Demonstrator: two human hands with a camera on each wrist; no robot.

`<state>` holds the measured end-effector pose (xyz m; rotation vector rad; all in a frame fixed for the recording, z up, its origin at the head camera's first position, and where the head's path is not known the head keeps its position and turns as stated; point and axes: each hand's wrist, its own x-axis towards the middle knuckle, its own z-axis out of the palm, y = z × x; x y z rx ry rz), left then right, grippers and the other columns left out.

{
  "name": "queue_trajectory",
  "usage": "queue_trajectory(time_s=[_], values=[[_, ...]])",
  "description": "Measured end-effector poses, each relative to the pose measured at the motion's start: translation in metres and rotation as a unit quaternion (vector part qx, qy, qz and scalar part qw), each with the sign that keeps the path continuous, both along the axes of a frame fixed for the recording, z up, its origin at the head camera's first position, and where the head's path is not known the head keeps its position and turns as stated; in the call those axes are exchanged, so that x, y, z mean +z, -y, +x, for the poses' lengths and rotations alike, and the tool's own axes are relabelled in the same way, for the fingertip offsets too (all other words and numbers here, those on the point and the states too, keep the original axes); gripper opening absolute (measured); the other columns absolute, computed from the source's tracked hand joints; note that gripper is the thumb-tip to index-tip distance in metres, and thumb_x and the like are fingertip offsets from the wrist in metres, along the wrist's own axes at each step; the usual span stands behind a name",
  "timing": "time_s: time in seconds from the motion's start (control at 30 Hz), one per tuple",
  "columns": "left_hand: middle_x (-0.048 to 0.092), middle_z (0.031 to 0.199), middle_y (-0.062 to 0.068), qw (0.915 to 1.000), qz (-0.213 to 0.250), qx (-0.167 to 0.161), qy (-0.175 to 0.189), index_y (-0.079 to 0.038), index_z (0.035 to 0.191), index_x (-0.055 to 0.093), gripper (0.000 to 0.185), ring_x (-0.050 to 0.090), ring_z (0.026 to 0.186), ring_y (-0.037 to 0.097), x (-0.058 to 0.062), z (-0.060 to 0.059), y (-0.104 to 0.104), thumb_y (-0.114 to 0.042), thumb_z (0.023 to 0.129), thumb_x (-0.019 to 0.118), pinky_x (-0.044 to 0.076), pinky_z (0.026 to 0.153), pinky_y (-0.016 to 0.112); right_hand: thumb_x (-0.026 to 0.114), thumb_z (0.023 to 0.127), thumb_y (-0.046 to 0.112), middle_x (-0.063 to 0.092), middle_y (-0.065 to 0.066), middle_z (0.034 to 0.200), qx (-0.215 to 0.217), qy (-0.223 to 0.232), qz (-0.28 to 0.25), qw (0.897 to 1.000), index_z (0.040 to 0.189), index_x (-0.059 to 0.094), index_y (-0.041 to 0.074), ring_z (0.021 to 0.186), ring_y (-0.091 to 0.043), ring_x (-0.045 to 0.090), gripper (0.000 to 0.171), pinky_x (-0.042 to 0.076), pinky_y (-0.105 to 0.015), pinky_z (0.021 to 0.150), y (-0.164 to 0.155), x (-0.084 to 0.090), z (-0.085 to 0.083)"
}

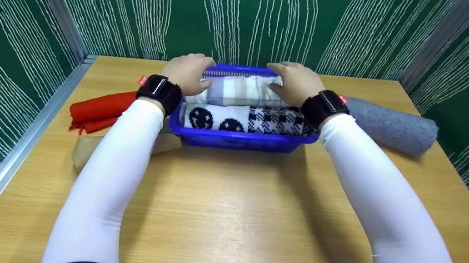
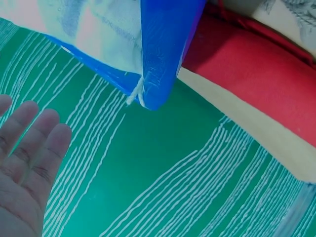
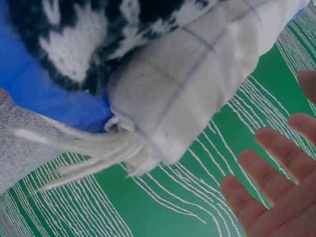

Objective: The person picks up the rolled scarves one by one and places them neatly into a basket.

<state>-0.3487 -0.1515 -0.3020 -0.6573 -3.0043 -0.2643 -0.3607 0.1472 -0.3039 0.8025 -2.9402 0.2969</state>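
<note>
A blue plastic basket [image 1: 242,138] stands toward the back of the table. Inside it lie two rolled scarves side by side: a pale plaid scarf [image 1: 240,90] at the rear and a black-and-white patterned scarf [image 1: 231,119] in front. My left hand [image 1: 187,72] is over the basket's left end, fingers extended. Over the right end is my right hand [image 1: 297,83], its fingers straight too and its thumb overlapping the plaid roll. Both wrist views show relaxed, straight fingers apart from the cloth. White fringe [image 3: 89,148] hangs over the basket's edge in the right wrist view.
Left of the basket lie a red rolled scarf [image 1: 102,108] and a beige roll [image 1: 85,149], partly behind my left arm. A grey rolled scarf [image 1: 391,126] lies at the right. Green panels with white lines [image 1: 250,19] enclose the wooden table [image 1: 222,221].
</note>
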Motion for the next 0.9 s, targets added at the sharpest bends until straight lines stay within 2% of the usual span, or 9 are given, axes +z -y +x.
queue_trajectory(time_s=[0.33,0.57,0.9], values=[[0.063,0.152,0.018,0.9999,0.004,-0.009,-0.003,-0.004,0.155,0.056,0.058,0.061,0.141,0.037,-0.003,0.010,0.004,-0.031,0.105,0.069,0.049,0.120,0.054,0.071,0.106,0.022,0.057,-0.022,0.160,0.029,-0.042,-0.012,0.999,0.160,0.052,0.005,0.150,-0.044,0.052,0.060,0.039,-0.059,0.127,0.005,0.001,0.010],[0.063,0.150,0.017,0.9997,-0.001,-0.021,-0.011,-0.006,0.156,0.055,0.060,0.061,0.139,0.036,-0.003,0.016,-0.004,-0.034,0.105,0.069,0.050,0.119,0.052,0.072,0.105,0.023,0.057,-0.022,0.160,0.043,-0.059,-0.026,0.997,0.160,0.052,0.005,0.151,-0.043,0.050,0.061,0.038,-0.060,0.129,0.004,0.003,0.019],[0.065,0.145,0.016,0.9990,0.017,-0.020,-0.037,-0.006,0.153,0.058,0.062,0.063,0.135,0.034,-0.002,0.025,-0.016,-0.039,0.103,0.071,0.052,0.117,0.050,0.077,0.101,0.032,0.057,-0.022,0.159,0.034,-0.065,-0.044,0.996,0.160,0.052,0.007,0.153,-0.044,0.048,0.068,0.035,-0.061,0.130,-0.008,0.003,0.027]])
